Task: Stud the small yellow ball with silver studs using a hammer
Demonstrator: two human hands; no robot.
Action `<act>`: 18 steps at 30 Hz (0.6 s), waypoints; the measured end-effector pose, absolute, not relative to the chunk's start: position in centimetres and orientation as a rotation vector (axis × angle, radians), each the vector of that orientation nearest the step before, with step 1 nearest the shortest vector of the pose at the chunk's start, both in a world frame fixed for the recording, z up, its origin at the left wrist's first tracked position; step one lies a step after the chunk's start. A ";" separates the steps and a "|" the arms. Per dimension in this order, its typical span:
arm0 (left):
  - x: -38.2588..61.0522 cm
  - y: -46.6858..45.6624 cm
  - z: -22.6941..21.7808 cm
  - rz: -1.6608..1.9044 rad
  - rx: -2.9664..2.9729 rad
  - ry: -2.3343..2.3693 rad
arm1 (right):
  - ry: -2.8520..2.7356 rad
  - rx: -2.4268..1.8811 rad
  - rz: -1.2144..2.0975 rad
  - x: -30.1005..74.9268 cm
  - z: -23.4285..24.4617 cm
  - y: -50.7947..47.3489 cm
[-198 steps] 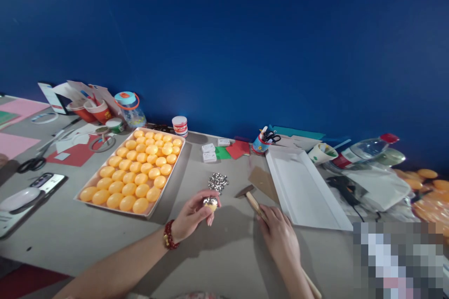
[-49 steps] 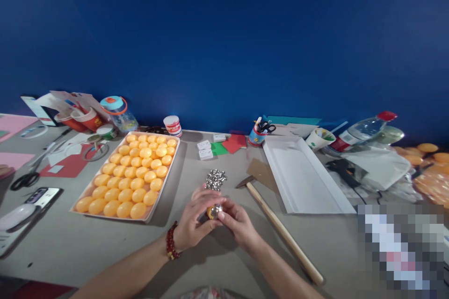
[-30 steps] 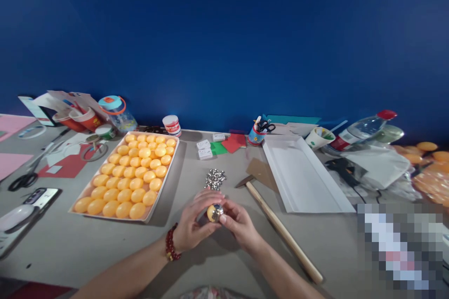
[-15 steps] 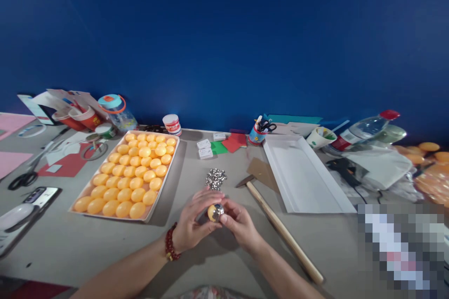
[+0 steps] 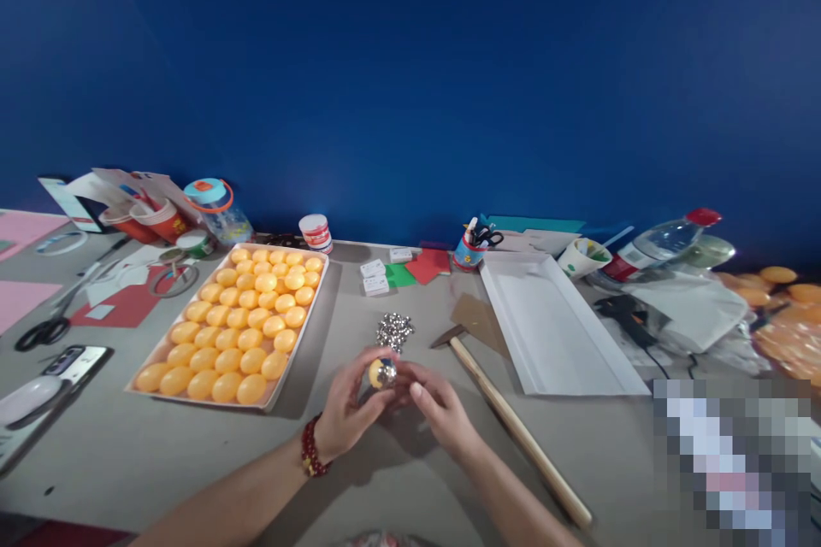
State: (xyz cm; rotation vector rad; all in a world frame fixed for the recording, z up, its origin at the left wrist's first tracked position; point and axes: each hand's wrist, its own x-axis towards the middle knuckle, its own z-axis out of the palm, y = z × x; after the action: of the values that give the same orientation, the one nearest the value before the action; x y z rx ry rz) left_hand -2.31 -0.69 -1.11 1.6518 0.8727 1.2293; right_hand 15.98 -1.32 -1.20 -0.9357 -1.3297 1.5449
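An orange ping-pong ball (image 5: 377, 374), its right side covered with shiny silver thumbtacks, is between the thumb and fingers of my left hand (image 5: 350, 410). My right hand (image 5: 442, 414) is beside the ball on the right, its thumb lifted off and its fingers loosely bent near the ball; whether the fingertips touch it is hard to see. Just beyond my hands lies a small pile of silver thumbtacks (image 5: 393, 330). A shallow box (image 5: 282, 385) full of orange ping-pong balls (image 5: 249, 338) stands to the left.
A wooden-handled hammer (image 5: 519, 432) lies right of my hands, near an open white box lid (image 5: 564, 333). Small white boxes (image 5: 375, 284) and a pen cup (image 5: 469, 252) stand behind. Scissors (image 5: 44, 333) and a mouse (image 5: 29, 400) are far left; a bottle (image 5: 660, 244) is right.
The ball has moved slightly up and left in my left hand and turned. My right thumb has come off its tacked side. The view has shifted a little.
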 end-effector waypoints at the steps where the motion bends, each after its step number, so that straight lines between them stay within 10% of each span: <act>1: -2.3 -0.6 -1.1 1.246 1.586 0.922 | -1.413 -1.024 1.412 16.4 -1.2 -1.0; 7: -1.9 -0.1 -1.0 1.316 1.348 1.036 | -1.938 -1.323 0.509 18.1 -1.1 0.8; 18: -1.8 -0.2 -0.1 1.161 1.257 1.000 | -2.095 -1.350 0.308 16.5 -3.1 1.5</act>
State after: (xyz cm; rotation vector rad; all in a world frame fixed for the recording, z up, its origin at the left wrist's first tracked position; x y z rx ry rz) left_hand -1.85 -0.20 -0.06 1.2566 0.9999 1.1609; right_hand 16.54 1.51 -3.07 -1.3495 -2.0946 0.3084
